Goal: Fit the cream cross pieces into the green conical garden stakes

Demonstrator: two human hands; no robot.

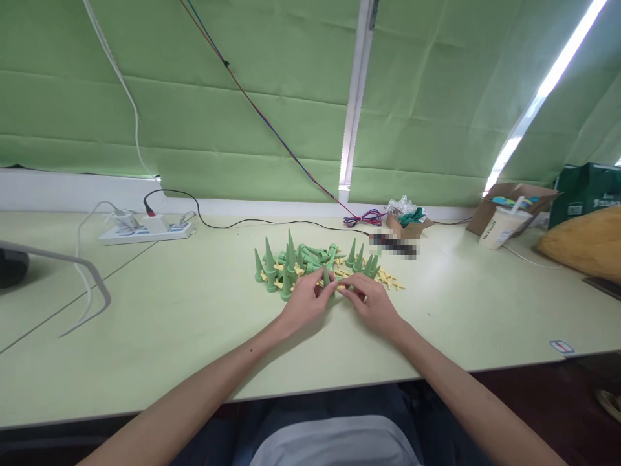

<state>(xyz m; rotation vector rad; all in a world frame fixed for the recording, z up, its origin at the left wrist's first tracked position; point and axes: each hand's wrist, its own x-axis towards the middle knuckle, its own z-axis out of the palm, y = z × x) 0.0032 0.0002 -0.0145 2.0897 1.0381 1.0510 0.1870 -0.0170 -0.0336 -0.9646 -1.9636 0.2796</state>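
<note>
My left hand (310,296) is closed around a green cone-shaped plastic spike (326,277), its tip pointing up between thumb and fingers. Close beside it, my right hand (371,301) pinches thumb and fingertips together right at the spike; what is between them is too small to make out. Behind the hands lies a pile of green spikes (310,252), some lying on their sides. Several upright green spikes (270,262) stand left of the pile, and more upright spikes (358,260) stand to its right. Small yellow plastic pieces (388,279) are scattered among them.
A power strip (145,231) with plugs and cables sits at the back left of the table (194,349). Toward the back right are a small open carton (410,228), a cardboard box (480,210), a drink cup (502,226) and a yellow-brown cushion-like item (582,239).
</note>
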